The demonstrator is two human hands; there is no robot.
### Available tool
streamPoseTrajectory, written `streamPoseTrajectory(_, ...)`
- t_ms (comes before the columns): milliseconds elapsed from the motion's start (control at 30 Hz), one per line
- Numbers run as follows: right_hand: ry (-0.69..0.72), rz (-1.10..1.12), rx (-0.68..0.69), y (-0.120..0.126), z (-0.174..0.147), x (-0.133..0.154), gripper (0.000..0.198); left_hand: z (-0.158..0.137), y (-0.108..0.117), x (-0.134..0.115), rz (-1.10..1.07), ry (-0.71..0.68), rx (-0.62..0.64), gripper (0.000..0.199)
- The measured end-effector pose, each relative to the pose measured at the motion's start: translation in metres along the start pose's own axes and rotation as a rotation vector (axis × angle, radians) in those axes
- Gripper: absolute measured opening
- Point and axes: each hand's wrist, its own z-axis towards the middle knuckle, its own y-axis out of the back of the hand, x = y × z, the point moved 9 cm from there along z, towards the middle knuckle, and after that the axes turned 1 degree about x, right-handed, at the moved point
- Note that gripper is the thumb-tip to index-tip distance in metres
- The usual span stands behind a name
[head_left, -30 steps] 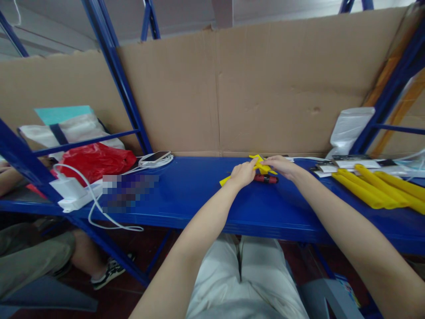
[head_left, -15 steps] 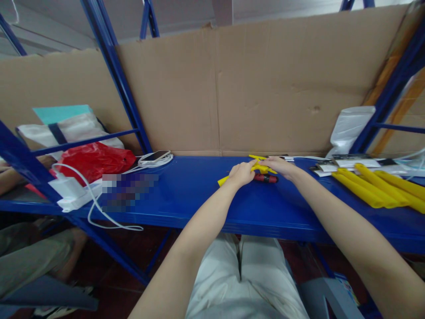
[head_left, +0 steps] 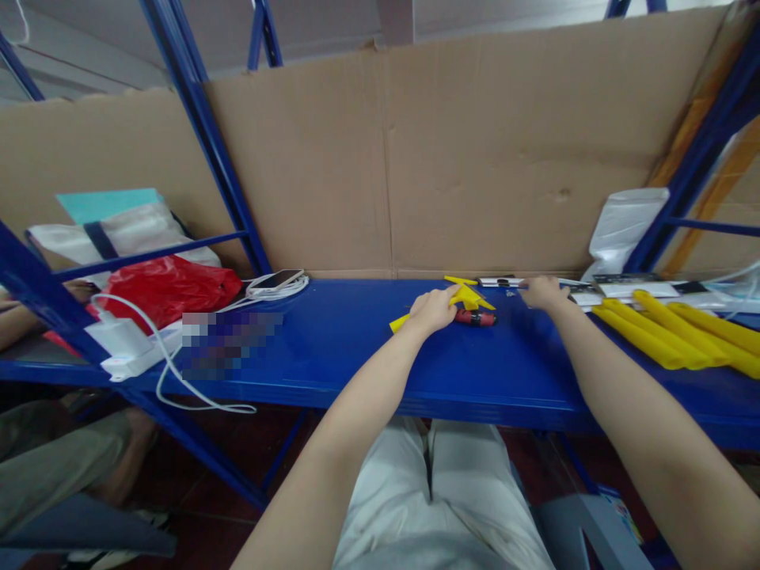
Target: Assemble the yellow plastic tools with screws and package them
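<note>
Yellow piece lay, in the head view, toward the back edge of the surface; fingers of the left hand were closed on it, presumably for steadiness. Farther right along that edge, the right hand's fingers were curled, their hold unclear. A red-and-black handle lay just beside, seemingly within easy reach.

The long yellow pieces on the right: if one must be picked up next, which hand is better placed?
Probably the right hand, though its grip is unclear: it is nearer to the long yellow pieces. The left hand is farther away, at the small yellow piece.
</note>
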Motion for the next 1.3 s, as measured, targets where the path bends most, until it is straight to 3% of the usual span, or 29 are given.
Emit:
streamPoseTrajectory(133,-0.103,-0.021,0.138,-0.013,-0.002,-0.019,0.038,0.0,0.0,-0.001,-0.011,-0.006,0.007,0.055)
streamPoseTrajectory(767,0.035,-0.048,0.199,-0.035,-0.004,0.007,0.047,0.001,-0.003,0.0,-0.021,0.009,0.007,0.056)
streamPoseTrajectory(1133,0.201,-0.125,0.047,-0.02,-0.007,0.028,0.032,0.0,0.0,-0.002,-0.03,-0.012,-0.009,0.054)
streamPoseTrajectory(1300,0.171,-0.162,0.051,-0.016,-0.009,0.026,0.033,-0.001,0.0,-0.003,-0.026,-0.013,-0.007,0.055)
